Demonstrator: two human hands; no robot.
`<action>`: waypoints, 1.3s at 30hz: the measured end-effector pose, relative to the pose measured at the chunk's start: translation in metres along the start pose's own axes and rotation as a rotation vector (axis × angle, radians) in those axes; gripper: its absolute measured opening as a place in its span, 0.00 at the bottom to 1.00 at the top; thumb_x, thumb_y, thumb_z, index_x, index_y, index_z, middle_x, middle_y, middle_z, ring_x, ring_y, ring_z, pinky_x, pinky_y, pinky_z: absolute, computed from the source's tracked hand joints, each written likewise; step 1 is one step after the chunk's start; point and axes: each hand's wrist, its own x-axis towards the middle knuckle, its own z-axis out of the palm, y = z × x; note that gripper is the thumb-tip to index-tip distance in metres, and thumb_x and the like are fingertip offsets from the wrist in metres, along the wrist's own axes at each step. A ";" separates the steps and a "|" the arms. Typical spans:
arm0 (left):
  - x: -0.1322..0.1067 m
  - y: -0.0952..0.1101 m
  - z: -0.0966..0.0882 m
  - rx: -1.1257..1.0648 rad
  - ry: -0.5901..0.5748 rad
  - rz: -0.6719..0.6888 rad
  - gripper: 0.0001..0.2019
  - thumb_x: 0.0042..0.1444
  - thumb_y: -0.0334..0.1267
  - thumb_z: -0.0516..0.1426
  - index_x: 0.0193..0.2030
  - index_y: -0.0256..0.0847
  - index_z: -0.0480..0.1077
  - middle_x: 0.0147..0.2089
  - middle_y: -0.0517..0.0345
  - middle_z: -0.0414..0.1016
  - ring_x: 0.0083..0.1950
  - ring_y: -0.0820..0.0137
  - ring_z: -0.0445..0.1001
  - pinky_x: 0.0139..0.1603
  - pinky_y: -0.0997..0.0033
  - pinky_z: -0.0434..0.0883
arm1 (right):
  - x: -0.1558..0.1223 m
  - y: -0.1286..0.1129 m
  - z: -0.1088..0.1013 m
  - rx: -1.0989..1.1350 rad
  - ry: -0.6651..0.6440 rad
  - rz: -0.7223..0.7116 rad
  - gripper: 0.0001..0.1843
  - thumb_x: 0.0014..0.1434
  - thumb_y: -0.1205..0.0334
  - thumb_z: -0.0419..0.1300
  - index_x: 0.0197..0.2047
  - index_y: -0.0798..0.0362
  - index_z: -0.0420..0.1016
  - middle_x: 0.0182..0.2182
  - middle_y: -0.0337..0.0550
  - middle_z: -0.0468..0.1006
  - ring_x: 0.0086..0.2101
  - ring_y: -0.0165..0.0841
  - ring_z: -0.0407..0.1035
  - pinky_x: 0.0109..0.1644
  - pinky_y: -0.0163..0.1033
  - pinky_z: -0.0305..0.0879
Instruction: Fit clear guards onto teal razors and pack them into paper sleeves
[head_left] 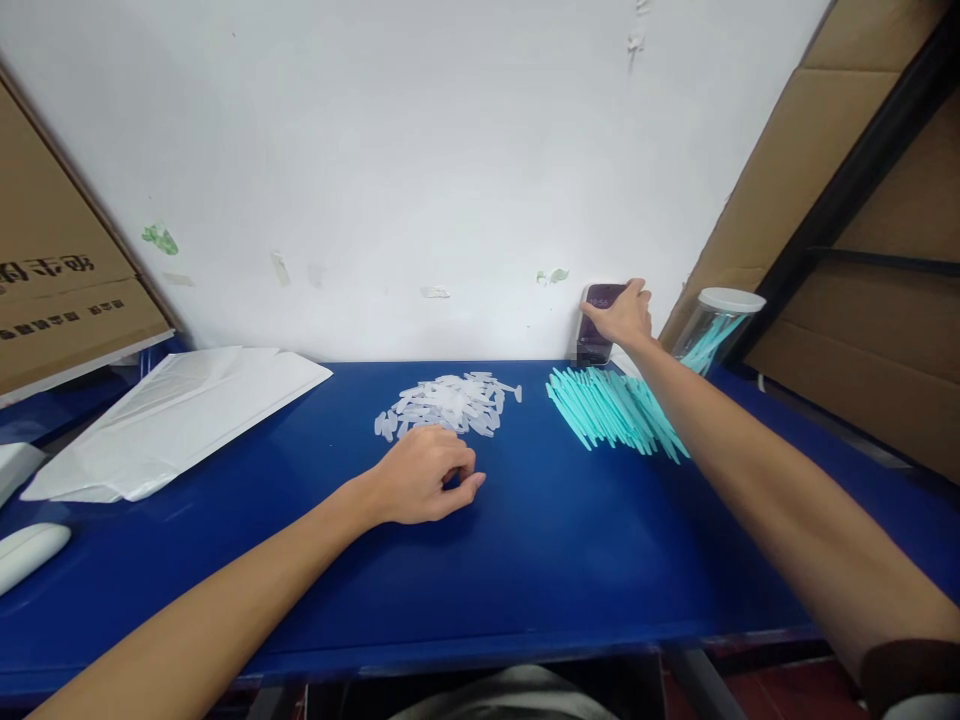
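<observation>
At the back of the table, my right hand (624, 315) grips the top of a smartphone (597, 340), thumb on its front edge and fingers behind. The phone stands upright near the wall with its screen lit. My left hand (429, 475) rests on the blue table in a loose curl, thumb close to the index finger, and nothing shows in it. Just beyond it lies a pile of small translucent white plastic pieces (454, 400). Below the phone, a row of thin turquoise sticks (607, 408) is spread out, partly covered by my right forearm.
A clear jar with a white lid (731, 300) holds more turquoise sticks at the back right. White plastic bags (202, 410) lie on the left, near a white computer mouse (34, 552). Cardboard (67, 260) stands at the left, and more cardboard (862, 360) at the right.
</observation>
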 end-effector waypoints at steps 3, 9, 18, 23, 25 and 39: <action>0.001 0.000 -0.001 0.000 -0.016 -0.022 0.16 0.65 0.41 0.53 0.26 0.39 0.68 0.22 0.62 0.67 0.26 0.72 0.65 0.36 0.69 0.62 | -0.023 -0.002 -0.013 -0.104 0.025 -0.149 0.42 0.62 0.43 0.56 0.70 0.58 0.49 0.63 0.73 0.60 0.56 0.60 0.67 0.54 0.57 0.61; 0.003 0.001 -0.001 -0.008 -0.065 -0.069 0.16 0.65 0.40 0.53 0.26 0.39 0.68 0.22 0.62 0.69 0.26 0.72 0.66 0.36 0.69 0.63 | -0.094 -0.008 -0.046 -0.547 -0.389 -0.500 0.24 0.68 0.49 0.47 0.51 0.58 0.74 0.40 0.58 0.80 0.42 0.49 0.75 0.53 0.52 0.61; 0.002 0.001 -0.001 0.007 -0.086 -0.075 0.16 0.66 0.40 0.53 0.26 0.39 0.68 0.23 0.62 0.70 0.26 0.73 0.66 0.35 0.69 0.62 | -0.141 -0.018 -0.038 -0.730 -0.521 -0.492 0.32 0.64 0.40 0.52 0.45 0.62 0.81 0.46 0.67 0.79 0.44 0.54 0.77 0.43 0.48 0.68; 0.003 0.001 -0.002 0.005 -0.094 -0.068 0.15 0.66 0.39 0.53 0.28 0.39 0.70 0.23 0.62 0.71 0.26 0.73 0.67 0.35 0.70 0.63 | -0.155 -0.020 -0.034 -0.774 -0.524 -0.505 0.28 0.69 0.49 0.48 0.49 0.64 0.80 0.49 0.67 0.78 0.45 0.51 0.77 0.44 0.46 0.68; 0.003 0.002 -0.002 0.006 -0.098 -0.070 0.14 0.66 0.39 0.54 0.29 0.39 0.71 0.24 0.61 0.71 0.26 0.72 0.68 0.35 0.70 0.62 | -0.159 -0.021 -0.036 -0.780 -0.524 -0.512 0.28 0.69 0.52 0.47 0.50 0.65 0.79 0.48 0.68 0.77 0.45 0.50 0.77 0.43 0.45 0.68; -0.001 -0.022 -0.009 0.117 -0.056 -0.117 0.17 0.69 0.41 0.50 0.30 0.39 0.71 0.29 0.57 0.74 0.32 0.69 0.70 0.35 0.69 0.62 | -0.175 -0.036 -0.049 -0.793 -0.672 -0.546 0.27 0.70 0.59 0.43 0.42 0.62 0.83 0.45 0.66 0.81 0.44 0.51 0.78 0.39 0.45 0.67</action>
